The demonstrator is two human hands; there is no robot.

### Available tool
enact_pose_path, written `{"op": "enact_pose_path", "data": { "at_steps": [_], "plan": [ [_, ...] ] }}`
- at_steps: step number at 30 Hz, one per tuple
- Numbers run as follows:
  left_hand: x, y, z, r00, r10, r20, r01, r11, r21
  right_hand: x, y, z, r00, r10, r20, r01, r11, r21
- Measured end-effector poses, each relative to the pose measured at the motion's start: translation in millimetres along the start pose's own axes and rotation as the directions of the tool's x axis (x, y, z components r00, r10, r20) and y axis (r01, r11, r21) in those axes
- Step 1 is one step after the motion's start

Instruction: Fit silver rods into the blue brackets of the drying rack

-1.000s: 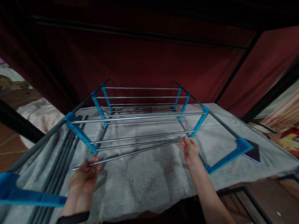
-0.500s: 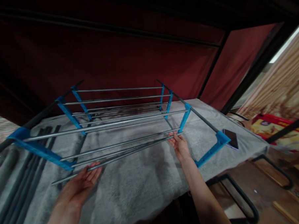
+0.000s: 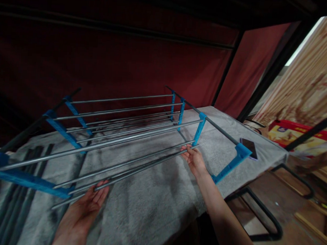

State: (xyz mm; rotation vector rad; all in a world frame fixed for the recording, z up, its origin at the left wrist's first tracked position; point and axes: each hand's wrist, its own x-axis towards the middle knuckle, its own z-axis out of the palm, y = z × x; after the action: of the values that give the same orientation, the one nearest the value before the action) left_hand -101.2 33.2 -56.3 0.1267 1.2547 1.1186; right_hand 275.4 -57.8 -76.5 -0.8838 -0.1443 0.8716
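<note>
Across the front of a rack of thin metal rods and blue plastic brackets (image 3: 199,129), a grey metal rod (image 3: 145,167) slants from lower left to the right. My left hand (image 3: 82,214) holds it near its left end, palm up with curled fingers beneath it. With thumb and fingers, my right hand (image 3: 194,160) grips the same rod near its right end, just below a blue bracket. Other rods run close behind it. At the front left, a blue bracket (image 3: 33,183) lies by my left hand; another blue bracket (image 3: 232,164) stands right of my right hand.
Several dark grey tubes (image 3: 16,206) lie at the left on the grey cloth (image 3: 149,208). A phone (image 3: 249,148) rests at the right. Beyond are a red and yellow box (image 3: 295,133), a black metal frame (image 3: 268,213) and a red cloth wall (image 3: 128,63).
The view has shifted slightly, with the rack's left side now further left and lower. Both hands keep their hold on the rod, whose left part sits closer to the neighbouring rod.
</note>
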Motion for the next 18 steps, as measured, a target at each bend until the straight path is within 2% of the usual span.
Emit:
{"op": "enact_pose_path", "data": {
  "at_steps": [6, 9, 13, 18],
  "plan": [
    [7.8, 1.6, -4.2, 1.000, -0.029, -0.002, 0.029, 0.999, -0.034, 5.0, -5.7, -3.3, 0.996, -0.057, 0.069, 0.057, 0.998, 0.000],
    [7.3, 2.4, -4.1, 0.999, -0.016, -0.039, 0.014, 0.999, -0.050, 8.1, -7.9, -7.6, 0.992, -0.118, 0.044, 0.118, 0.993, 0.006],
    [2.9, 1.6, -1.6, 0.998, 0.044, -0.036, -0.046, 0.997, -0.062, 10.2, -9.8, -9.5, 0.991, -0.131, 0.015, 0.131, 0.991, 0.001],
    [1.3, -3.4, -1.9, 0.986, 0.165, -0.019, -0.166, 0.986, -0.022, 5.4, -12.7, -8.1, 0.991, -0.080, 0.108, 0.082, 0.996, -0.019]
  ]
}}
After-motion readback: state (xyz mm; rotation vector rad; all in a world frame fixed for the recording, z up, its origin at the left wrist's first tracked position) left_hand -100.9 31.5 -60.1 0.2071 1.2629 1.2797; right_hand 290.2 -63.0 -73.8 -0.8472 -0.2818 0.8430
